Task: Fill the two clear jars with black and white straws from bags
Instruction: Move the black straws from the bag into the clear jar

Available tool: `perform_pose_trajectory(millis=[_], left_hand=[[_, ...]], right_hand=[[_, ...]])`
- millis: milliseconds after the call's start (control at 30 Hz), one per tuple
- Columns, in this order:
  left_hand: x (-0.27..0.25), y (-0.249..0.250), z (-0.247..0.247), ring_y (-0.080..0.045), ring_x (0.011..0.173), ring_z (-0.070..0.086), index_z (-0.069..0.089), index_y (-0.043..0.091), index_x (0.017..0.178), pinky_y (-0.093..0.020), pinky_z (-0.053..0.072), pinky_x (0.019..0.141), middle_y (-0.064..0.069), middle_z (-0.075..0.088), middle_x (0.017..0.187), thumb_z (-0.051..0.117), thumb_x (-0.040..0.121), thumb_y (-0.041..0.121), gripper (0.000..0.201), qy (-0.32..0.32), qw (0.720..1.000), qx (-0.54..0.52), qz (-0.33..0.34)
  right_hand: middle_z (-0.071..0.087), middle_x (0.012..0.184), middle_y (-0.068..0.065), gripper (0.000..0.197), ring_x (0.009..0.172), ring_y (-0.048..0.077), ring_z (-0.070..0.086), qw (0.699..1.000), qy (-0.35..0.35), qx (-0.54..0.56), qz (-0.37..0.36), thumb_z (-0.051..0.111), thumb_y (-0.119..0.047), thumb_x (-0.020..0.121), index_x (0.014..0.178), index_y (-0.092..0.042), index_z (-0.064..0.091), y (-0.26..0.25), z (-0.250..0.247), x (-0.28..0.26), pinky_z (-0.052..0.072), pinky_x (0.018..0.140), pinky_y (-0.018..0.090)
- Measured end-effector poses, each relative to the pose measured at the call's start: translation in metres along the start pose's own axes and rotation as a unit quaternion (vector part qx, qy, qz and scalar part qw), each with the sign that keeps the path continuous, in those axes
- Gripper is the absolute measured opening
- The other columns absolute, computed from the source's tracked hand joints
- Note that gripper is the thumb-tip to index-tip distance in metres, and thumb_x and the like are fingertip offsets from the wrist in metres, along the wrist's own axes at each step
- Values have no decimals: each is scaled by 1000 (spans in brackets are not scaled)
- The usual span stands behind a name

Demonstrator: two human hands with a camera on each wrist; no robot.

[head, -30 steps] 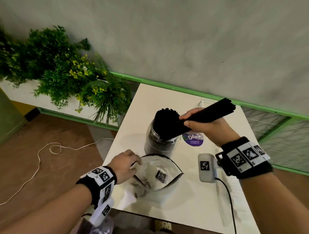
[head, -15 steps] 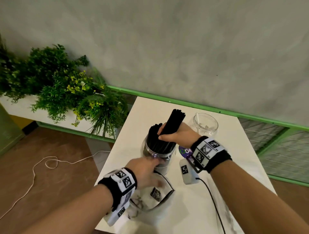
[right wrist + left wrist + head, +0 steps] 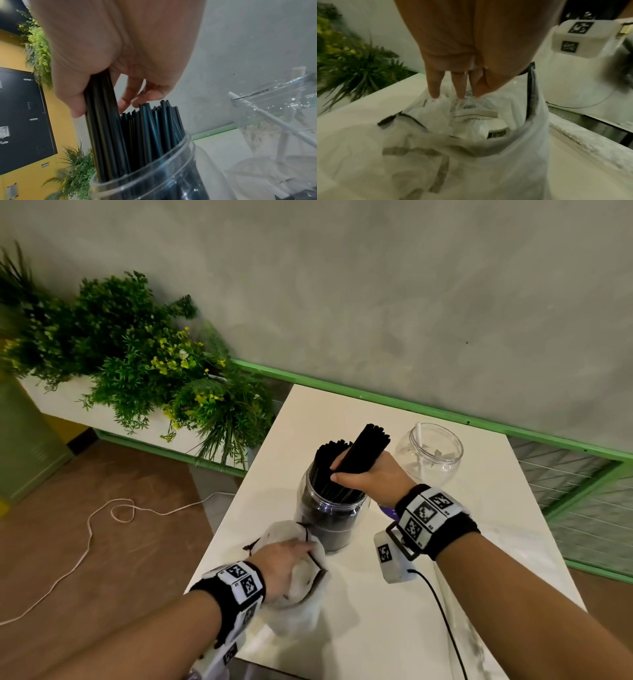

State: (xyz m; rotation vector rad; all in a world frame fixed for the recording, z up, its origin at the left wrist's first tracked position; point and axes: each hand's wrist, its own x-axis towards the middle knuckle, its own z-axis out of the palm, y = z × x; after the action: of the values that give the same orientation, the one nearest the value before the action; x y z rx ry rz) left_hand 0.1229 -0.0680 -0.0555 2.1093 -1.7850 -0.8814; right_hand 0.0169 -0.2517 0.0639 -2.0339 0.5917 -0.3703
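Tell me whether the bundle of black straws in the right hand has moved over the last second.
Yes. The bundle of black straws swung from nearly level to steeply upright and down into the near jar, held by the right hand.

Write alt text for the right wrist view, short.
The right hand grips a bundle of black straws and stands it in a clear jar already packed with black straws. To the right, a second clear jar holds one white straw.
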Motion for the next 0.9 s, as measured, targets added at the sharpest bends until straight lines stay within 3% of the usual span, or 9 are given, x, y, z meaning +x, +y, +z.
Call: perform_pose_trajectory(millis=[67, 133, 233, 300, 467, 567, 700, 800, 900], left_hand=[[-6, 1, 2, -20, 120, 46, 37, 31, 140, -30, 34, 99, -5, 46, 136, 54, 90, 11, 56, -41, 998, 12, -44], [-11, 4, -2, -22, 128, 45, 17, 29, 149, -29, 36, 101, -5, 39, 147, 47, 93, 7, 67, -33, 996, 6, -87], [-9, 4, -10, -22, 127, 46, 17, 34, 149, -28, 37, 102, -5, 42, 145, 42, 93, 4, 67, -22, 997, -12, -73], [-8, 4, -19, -17, 122, 48, 17, 40, 147, -23, 39, 98, 0, 44, 142, 37, 92, -1, 71, -36, 996, -31, -69], [-8, 8, -42, -12, 108, 53, 33, 35, 142, -22, 42, 93, 7, 57, 118, 36, 88, 0, 64, 19, 999, -33, -28], [-5, 9, -54, -12, 86, 55, 50, 28, 127, -22, 43, 80, 4, 63, 102, 46, 88, 11, 43, 86, 994, -54, -28], [5, 12, -72, -3, 70, 51, 53, 23, 112, -15, 35, 64, 6, 58, 91, 62, 84, 22, 29, 193, 976, -98, -26], [14, 22, -83, -1, 68, 53, 50, 24, 113, -8, 36, 59, 8, 53, 92, 69, 82, 24, 36, 236, 961, -142, -21], [21, 27, -88, -9, 74, 55, 51, 21, 115, -15, 38, 64, 5, 57, 96, 70, 80, 23, 39, 238, 958, -154, -42]], right_hand=[[70, 86, 0, 13, 82, 6, 65, 999, 17, -6, -35, 78, -7, 75, 86, -10, 72, 1, 2, 0, 47, 76, 14], [71, 85, -2, 14, 85, 11, 66, 998, 34, -24, -51, 81, -15, 71, 82, -18, 73, 5, 3, 1, 51, 80, 25], [71, 85, -5, 16, 88, 15, 66, 996, 53, -50, -57, 79, -32, 65, 79, -31, 72, 9, 5, 1, 52, 87, 42], [71, 86, -6, 16, 90, 15, 66, 995, 59, -55, -61, 79, -35, 65, 78, -34, 71, 9, 6, 1, 50, 90, 44], [71, 87, 3, 21, 87, 15, 68, 997, 64, 7, -39, 84, -28, 67, 82, -21, 72, 10, 6, 0, 54, 88, 40], [70, 90, 7, 29, 88, 15, 68, 997, 71, 21, -25, 84, -30, 69, 89, -15, 70, 10, 4, 0, 55, 86, 40], [69, 96, 1, 37, 94, 14, 66, 995, 100, 26, -12, 81, -32, 74, 102, -16, 64, 3, 0, -2, 54, 89, 40], [59, 108, -10, 64, 93, 10, 61, 978, 192, -15, -77, 81, -26, 75, 125, -34, 42, -5, 6, -5, 50, 82, 19], [46, 133, -7, 77, 106, 9, 55, 951, 227, -98, -188, 74, -18, 82, 140, -32, 26, -5, 11, -5, 47, 89, 18]])
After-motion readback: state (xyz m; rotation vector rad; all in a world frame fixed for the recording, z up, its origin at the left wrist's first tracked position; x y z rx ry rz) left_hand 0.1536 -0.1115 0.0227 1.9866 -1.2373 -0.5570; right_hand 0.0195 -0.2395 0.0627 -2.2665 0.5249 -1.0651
